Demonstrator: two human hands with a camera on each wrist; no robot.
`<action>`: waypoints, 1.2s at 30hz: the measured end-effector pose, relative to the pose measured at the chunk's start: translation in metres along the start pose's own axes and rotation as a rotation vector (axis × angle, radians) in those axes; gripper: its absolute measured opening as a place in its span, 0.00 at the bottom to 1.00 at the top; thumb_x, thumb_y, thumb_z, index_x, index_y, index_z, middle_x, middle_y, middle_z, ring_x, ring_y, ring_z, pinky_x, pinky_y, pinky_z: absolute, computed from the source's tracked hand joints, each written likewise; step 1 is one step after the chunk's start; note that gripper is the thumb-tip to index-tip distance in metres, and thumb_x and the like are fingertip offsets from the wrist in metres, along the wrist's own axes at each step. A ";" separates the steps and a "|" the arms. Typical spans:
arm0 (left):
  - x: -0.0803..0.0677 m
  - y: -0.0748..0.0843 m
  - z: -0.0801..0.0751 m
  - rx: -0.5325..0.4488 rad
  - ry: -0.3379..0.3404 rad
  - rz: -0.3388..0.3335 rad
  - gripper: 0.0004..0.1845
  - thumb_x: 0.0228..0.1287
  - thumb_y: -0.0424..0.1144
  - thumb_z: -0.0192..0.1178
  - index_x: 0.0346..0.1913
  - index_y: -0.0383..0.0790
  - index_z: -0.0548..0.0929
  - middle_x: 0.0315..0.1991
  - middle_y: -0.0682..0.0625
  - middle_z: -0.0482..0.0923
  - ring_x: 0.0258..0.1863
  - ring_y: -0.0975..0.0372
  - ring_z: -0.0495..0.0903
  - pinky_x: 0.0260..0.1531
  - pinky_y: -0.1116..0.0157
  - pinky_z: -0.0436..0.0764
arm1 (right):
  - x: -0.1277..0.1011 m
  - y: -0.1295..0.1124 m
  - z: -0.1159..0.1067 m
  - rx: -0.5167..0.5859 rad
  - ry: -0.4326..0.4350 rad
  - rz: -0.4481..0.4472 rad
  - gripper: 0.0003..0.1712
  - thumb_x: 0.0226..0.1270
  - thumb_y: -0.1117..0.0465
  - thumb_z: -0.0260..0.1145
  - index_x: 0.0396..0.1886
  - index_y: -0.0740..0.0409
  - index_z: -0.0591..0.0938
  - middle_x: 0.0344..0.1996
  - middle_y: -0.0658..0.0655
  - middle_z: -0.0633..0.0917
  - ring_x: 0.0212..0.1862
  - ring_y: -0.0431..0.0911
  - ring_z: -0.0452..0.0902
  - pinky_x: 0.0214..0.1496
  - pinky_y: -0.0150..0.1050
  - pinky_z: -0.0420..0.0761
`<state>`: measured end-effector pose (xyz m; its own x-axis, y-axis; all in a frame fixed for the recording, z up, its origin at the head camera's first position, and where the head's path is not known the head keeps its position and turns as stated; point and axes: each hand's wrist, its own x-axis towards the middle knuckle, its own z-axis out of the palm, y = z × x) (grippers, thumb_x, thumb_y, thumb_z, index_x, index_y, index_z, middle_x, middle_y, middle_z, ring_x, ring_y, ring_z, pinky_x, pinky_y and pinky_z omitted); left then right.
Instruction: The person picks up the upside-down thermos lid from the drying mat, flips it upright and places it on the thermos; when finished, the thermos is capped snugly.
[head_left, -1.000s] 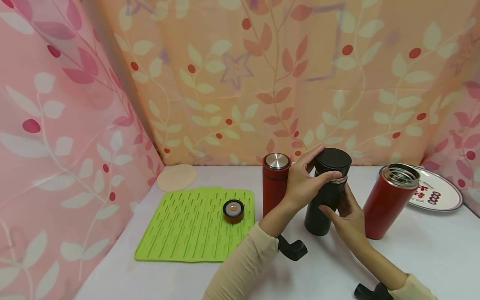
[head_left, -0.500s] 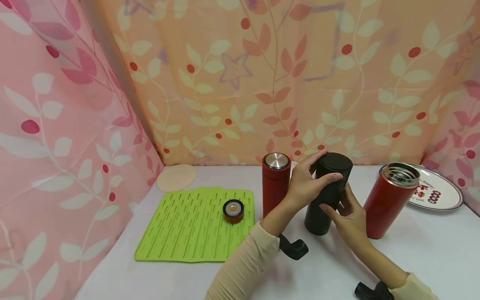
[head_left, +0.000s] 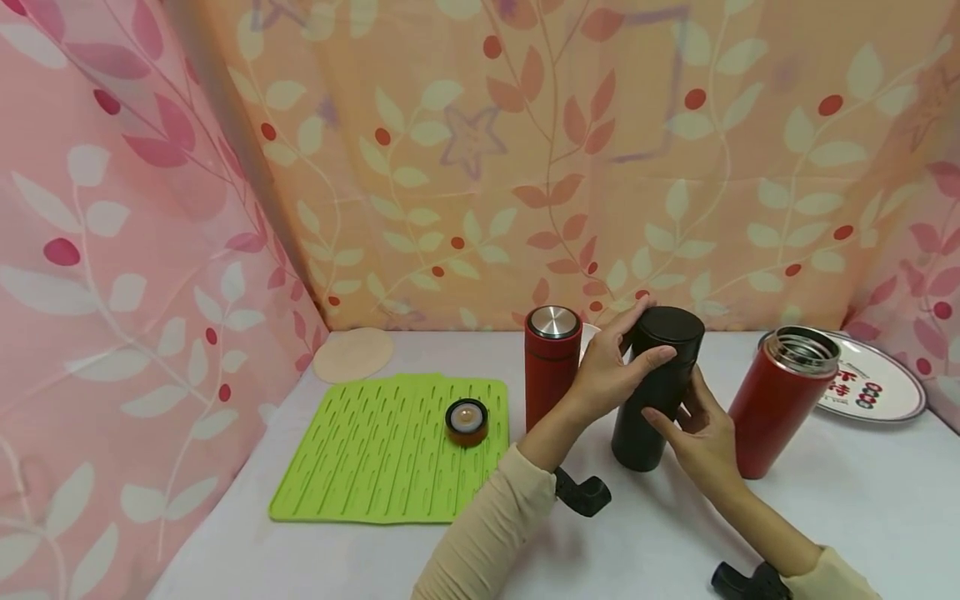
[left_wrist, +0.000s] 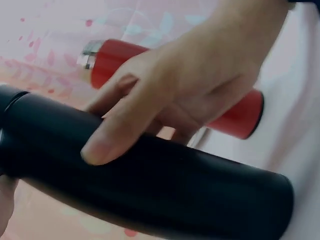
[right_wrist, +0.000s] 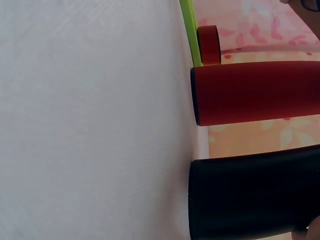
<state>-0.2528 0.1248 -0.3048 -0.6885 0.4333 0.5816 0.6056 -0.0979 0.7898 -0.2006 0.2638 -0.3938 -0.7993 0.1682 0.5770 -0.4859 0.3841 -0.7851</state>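
Note:
A black thermos stands on the table, tilted slightly to the right. Its black lid sits on top, and no steel neck shows. My left hand grips the lid from the left, thumb across the front. Lower down, my right hand holds the body from the right. In the left wrist view the right thumb lies along the black body. Close on the left stands a red thermos with a steel cap. On the right is an uncapped red thermos, its steel mouth showing.
A green ridged mat lies at the left, bearing a small round brownish-red lid. Behind it is a beige disc. A printed plate lies at the back right. Patterned curtains close off the back and sides.
The lid has come down onto the black thermos, covering the steel neck that showed a second ago. Both hands have stayed nearly in place.

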 end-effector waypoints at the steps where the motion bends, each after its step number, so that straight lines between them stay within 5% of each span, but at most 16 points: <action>1: -0.001 0.000 0.001 0.000 0.023 -0.009 0.37 0.57 0.33 0.62 0.69 0.40 0.59 0.66 0.48 0.64 0.65 0.67 0.64 0.62 0.76 0.63 | 0.000 0.000 0.000 0.001 -0.001 0.000 0.55 0.50 0.73 0.69 0.72 0.40 0.51 0.70 0.49 0.60 0.62 0.31 0.66 0.51 0.21 0.71; 7: -0.008 0.001 0.021 0.119 0.286 -0.004 0.42 0.42 0.42 0.74 0.63 0.43 0.65 0.55 0.51 0.68 0.55 0.71 0.71 0.56 0.77 0.70 | -0.002 0.002 0.001 -0.028 0.005 0.014 0.54 0.51 0.72 0.69 0.72 0.39 0.51 0.70 0.49 0.59 0.65 0.32 0.62 0.51 0.19 0.70; 10: -0.008 0.002 0.028 0.175 0.355 0.011 0.41 0.39 0.44 0.75 0.58 0.44 0.67 0.52 0.53 0.70 0.51 0.71 0.73 0.52 0.76 0.73 | -0.003 0.003 0.001 -0.034 0.003 0.033 0.54 0.51 0.71 0.69 0.72 0.38 0.51 0.70 0.49 0.60 0.64 0.30 0.63 0.51 0.18 0.69; 13: -0.007 0.001 0.027 0.132 0.345 0.032 0.37 0.41 0.42 0.75 0.56 0.43 0.68 0.51 0.52 0.71 0.50 0.71 0.75 0.51 0.76 0.74 | -0.002 0.004 0.001 -0.018 0.000 0.033 0.54 0.52 0.72 0.68 0.72 0.38 0.50 0.70 0.49 0.60 0.63 0.29 0.64 0.52 0.18 0.69; 21: -0.008 0.000 0.011 0.092 0.130 0.006 0.36 0.56 0.39 0.64 0.67 0.40 0.63 0.61 0.48 0.70 0.61 0.67 0.68 0.60 0.74 0.66 | -0.001 0.003 0.000 0.009 0.002 0.002 0.55 0.50 0.74 0.68 0.72 0.40 0.50 0.70 0.49 0.60 0.63 0.30 0.64 0.52 0.19 0.70; 24: -0.010 0.004 0.012 0.103 0.161 -0.010 0.36 0.55 0.40 0.65 0.67 0.41 0.63 0.61 0.49 0.68 0.61 0.67 0.67 0.61 0.74 0.66 | -0.001 0.004 0.000 0.011 0.002 0.008 0.55 0.50 0.74 0.68 0.72 0.40 0.50 0.70 0.50 0.59 0.64 0.30 0.64 0.52 0.19 0.70; 31: -0.006 0.008 0.027 0.125 0.346 -0.006 0.37 0.41 0.42 0.74 0.58 0.43 0.68 0.53 0.52 0.70 0.52 0.70 0.70 0.55 0.75 0.72 | -0.003 0.005 0.000 -0.023 0.009 0.041 0.54 0.52 0.72 0.68 0.72 0.38 0.50 0.70 0.50 0.61 0.62 0.27 0.64 0.51 0.17 0.69; 36: -0.006 0.009 0.022 0.026 0.294 0.003 0.32 0.47 0.35 0.70 0.57 0.38 0.69 0.53 0.47 0.71 0.54 0.67 0.74 0.56 0.75 0.71 | -0.002 0.002 0.001 -0.020 0.009 0.027 0.54 0.52 0.72 0.68 0.72 0.38 0.50 0.69 0.49 0.61 0.61 0.27 0.65 0.52 0.18 0.69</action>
<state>-0.2339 0.1411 -0.3052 -0.7702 0.1549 0.6187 0.6154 -0.0741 0.7847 -0.2002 0.2634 -0.3968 -0.8085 0.1871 0.5579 -0.4570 0.3975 -0.7957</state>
